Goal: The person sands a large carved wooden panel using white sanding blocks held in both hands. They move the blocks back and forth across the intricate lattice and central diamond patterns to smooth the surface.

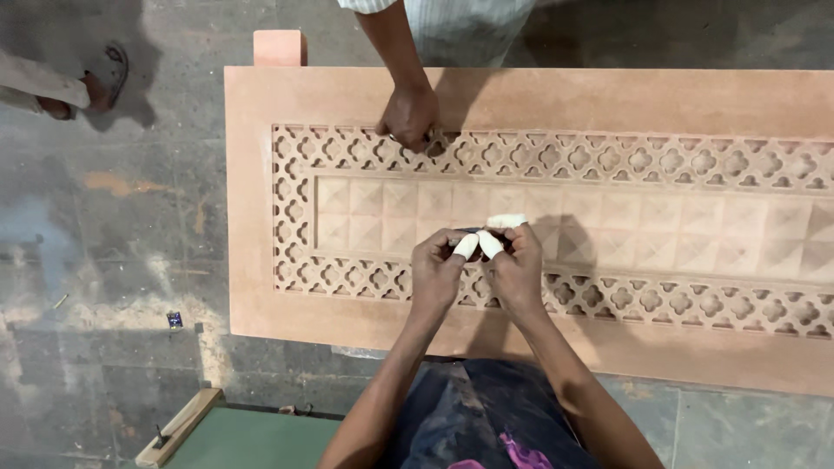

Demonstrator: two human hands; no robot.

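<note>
A large pink stone slab [608, 95] lies flat, carved with a pierced lattice border and a middle band of raised square pyramids. My left hand [437, 267] and my right hand [515, 265] meet over the lower part of the middle band. Together they pinch a small dark tool [470, 233] against the stone. Several of my fingertips are wrapped in white tape. Across the slab, another person's hand [408, 115] presses on the upper lattice border; what it holds is hidden.
Grey dusty stone floor [113, 260] surrounds the slab. A sandalled foot [91, 82] stands at the upper left. A pink block [280, 48] sits behind the slab's far corner. A green board with a wooden edge [234, 434] lies at the bottom left.
</note>
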